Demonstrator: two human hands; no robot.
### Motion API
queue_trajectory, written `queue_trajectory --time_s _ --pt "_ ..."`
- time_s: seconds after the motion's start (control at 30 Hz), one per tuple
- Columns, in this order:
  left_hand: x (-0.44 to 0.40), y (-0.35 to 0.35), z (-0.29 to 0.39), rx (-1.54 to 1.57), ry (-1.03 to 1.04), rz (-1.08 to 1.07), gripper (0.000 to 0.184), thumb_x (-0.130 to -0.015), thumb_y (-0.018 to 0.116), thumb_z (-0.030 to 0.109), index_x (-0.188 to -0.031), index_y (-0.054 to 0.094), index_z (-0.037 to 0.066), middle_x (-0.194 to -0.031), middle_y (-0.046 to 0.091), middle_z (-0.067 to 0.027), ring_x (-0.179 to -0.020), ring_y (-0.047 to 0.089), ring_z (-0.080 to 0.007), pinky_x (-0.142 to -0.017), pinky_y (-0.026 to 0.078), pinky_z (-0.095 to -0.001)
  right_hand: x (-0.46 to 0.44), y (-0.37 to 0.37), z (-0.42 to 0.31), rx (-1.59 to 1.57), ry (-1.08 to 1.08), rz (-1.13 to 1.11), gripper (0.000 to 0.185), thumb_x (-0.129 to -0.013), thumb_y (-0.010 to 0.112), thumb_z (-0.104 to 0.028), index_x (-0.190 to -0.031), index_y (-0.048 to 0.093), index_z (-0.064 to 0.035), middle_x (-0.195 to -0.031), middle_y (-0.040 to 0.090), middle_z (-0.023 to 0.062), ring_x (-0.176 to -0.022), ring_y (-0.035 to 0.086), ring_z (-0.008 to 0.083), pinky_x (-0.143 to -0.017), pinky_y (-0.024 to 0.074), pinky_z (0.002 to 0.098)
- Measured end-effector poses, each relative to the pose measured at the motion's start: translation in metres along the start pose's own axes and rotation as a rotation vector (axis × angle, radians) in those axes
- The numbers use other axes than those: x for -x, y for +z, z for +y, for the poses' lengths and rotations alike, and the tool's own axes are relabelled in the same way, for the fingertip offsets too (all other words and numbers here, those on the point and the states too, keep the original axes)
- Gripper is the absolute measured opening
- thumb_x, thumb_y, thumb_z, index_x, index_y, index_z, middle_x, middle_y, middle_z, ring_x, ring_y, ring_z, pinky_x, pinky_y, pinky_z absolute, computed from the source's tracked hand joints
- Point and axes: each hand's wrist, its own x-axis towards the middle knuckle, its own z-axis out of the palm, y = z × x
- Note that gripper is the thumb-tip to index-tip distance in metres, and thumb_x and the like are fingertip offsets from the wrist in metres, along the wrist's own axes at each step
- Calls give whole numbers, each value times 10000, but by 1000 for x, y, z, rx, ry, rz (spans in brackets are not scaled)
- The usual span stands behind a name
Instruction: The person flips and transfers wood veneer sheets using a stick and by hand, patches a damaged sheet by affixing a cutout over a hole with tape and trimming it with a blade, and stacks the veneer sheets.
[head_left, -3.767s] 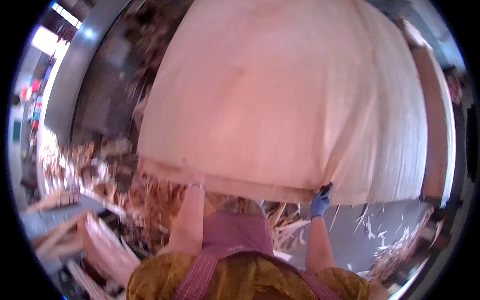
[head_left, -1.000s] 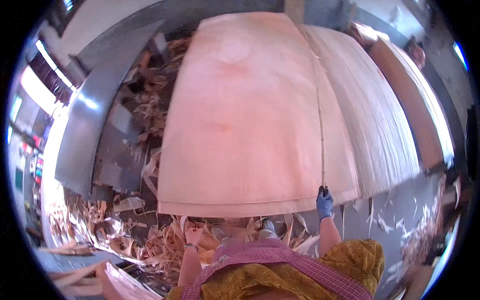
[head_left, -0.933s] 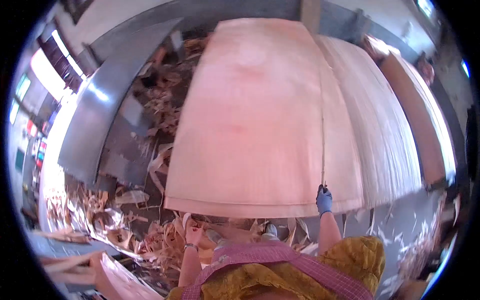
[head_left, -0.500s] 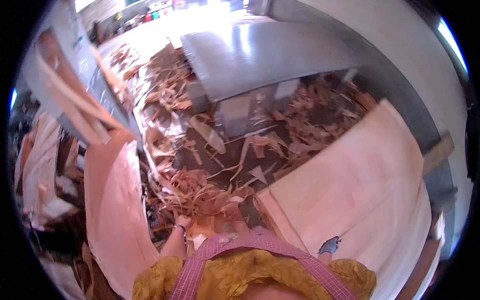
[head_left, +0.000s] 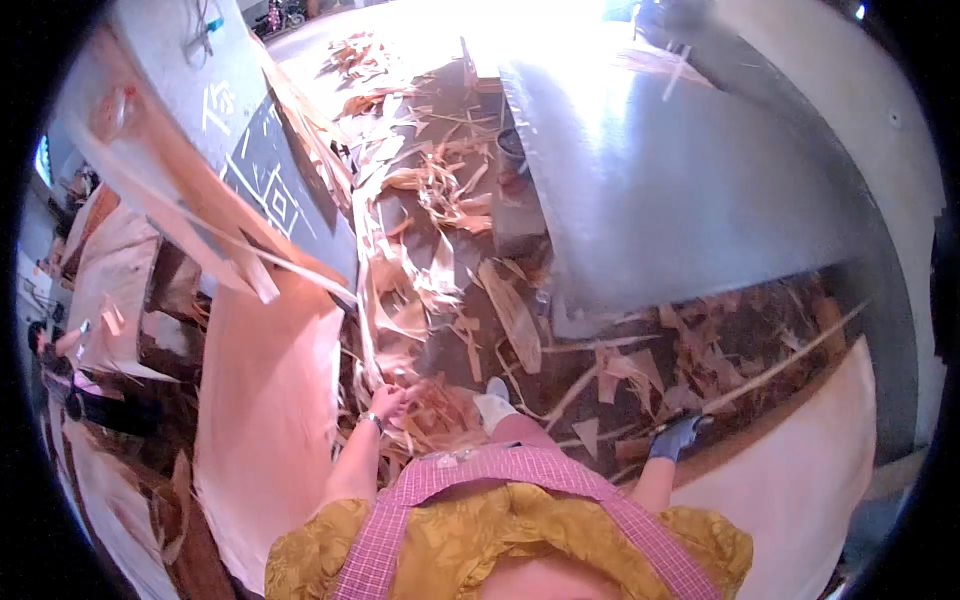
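My left hand (head_left: 388, 402), bare with a band at the wrist, hangs over the heap of wood shavings (head_left: 445, 410) with its fingers loosely apart. Nothing shows in it. Close by it, a long pale veneer strip (head_left: 366, 330) runs down beside the wall panel. My right hand (head_left: 678, 437) wears a blue-grey glove and is closed on the end of a thin wood strip (head_left: 785, 366). That strip slants up and away to the right. Below this hand lies a broad pale veneer sheet (head_left: 790, 470).
A large grey metal table (head_left: 690, 200) stands ahead on the right. Another veneer sheet (head_left: 270, 400) rises at my left, below a grey panel (head_left: 285, 190) with chalk marks. Scraps litter the floor (head_left: 450, 345). A person (head_left: 60, 370) is at the far left.
My view has turned, and the table looks nearer. Both hands have moved forward. The thin strip has come with my right hand off the veneer sheet's face.
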Motion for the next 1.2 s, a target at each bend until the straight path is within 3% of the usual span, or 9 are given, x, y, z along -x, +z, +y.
queue_trajectory --time_s 0.13,0.17,0.3,0.53,0.6,0.73,0.97,1.07,1.2 --pt "-43 -37 75 -206 -36 72 193 -891 637 212 -990 648 47 -785 655 -49 -590 610 -137 -508 500 -305 20 256 7 32 160 -45 432 -912 579 -483 -1126 585 -108 -982 638 84 -786 611 226 -647 523 380" --pt "-42 -38 97 -378 197 172 195 -883 648 225 -955 649 44 -766 645 -40 -577 598 -131 -502 495 -296 32 301 7 18 202 -206 411 -907 588 -494 -1056 577 -111 -825 596 44 -652 563 192 -549 478 345" --pt "-90 -76 141 -55 12 257 166 -863 663 213 -828 624 56 -718 625 -39 -552 582 -143 -459 466 -314 52 493 68 -69 230 -343 407 -898 592 -535 -897 528 -134 -538 428 -47 -420 417 102 -383 348 270" --pt "-238 -179 185 -387 -163 96 159 -774 645 237 -754 627 80 -603 585 -59 -523 576 -267 -443 447 -393 102 772 157 14 271 -511 452 -905 537 -584 -965 497 -138 -555 439 -41 -439 429 95 -388 363 258" --pt "-293 -192 246 -575 -195 151 158 -779 629 230 -765 634 72 -599 579 -58 -528 575 -263 -451 452 -393 62 836 203 3 276 -437 450 -920 493 -595 -977 490 -148 -563 442 -44 -443 428 96 -391 369 266" --pt "-439 -233 446 18 -88 305 102 -841 633 165 -876 610 72 -658 596 -38 -557 599 -157 -453 462 -292 54 956 240 -21 258 -445 436 -925 503 -570 -1004 495 -141 -581 449 -41 -461 432 104 -423 376 265" --pt "-665 -266 782 -142 242 252 206 -898 606 165 -1050 603 26 -836 640 -51 -620 613 -110 -494 478 -245 48 1149 292 -58 246 -339 446 -923 511 -566 -1034 485 -135 -587 457 -20 -474 445 110 -405 378 279" --pt "-744 -278 866 -161 346 236 217 -906 606 182 -1060 598 29 -839 643 -48 -636 621 -125 -540 486 -256 30 1253 340 -47 234 -330 424 -938 477 -567 -1027 473 -152 -597 463 -14 -462 438 116 -395 378 288" --pt "-793 -311 911 -296 83 167 230 -904 616 221 -1039 609 35 -827 654 -44 -647 630 -124 -528 489 -278 28 1400 363 -27 260 -284 447 -945 407 -603 -990 462 -162 -600 464 4 -445 425 151 -392 398 316"
